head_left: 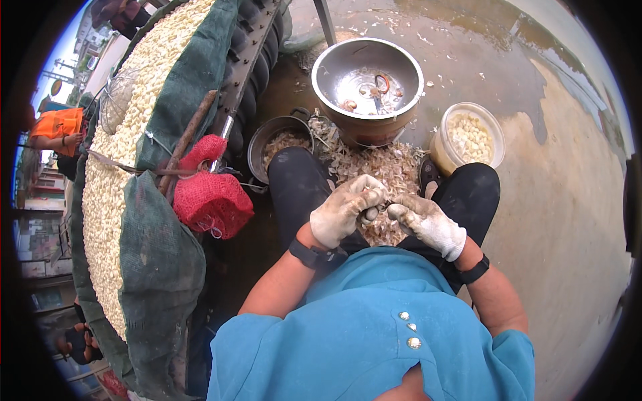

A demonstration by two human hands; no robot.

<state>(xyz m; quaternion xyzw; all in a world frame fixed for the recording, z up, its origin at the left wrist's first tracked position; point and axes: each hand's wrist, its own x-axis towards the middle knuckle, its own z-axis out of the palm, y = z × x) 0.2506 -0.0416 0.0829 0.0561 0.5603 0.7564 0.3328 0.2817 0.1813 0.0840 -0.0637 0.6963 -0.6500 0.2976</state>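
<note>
My left hand (346, 208) and my right hand (429, 223), both in soiled white gloves, meet between my knees. Their fingers are closed in a pinch, almost touching; whatever small thing is between them is too hidden to name. Beneath lies a heap of papery garlic skins (381, 167). Just beyond stands a wide steel bowl (328, 70) holding a few garlic pieces and a tool with an orange-red loop. By my right knee, a pale plastic bucket (498, 137) contains peeled garlic cloves (468, 136).
To the left, a long green-sheeted load of peeled garlic (160, 60) rests beside a metal frame. A red mesh bag (210, 200) hangs from it near a wooden stick (190, 137). A metal pot (255, 157) sits by my left knee. People are at the far left.
</note>
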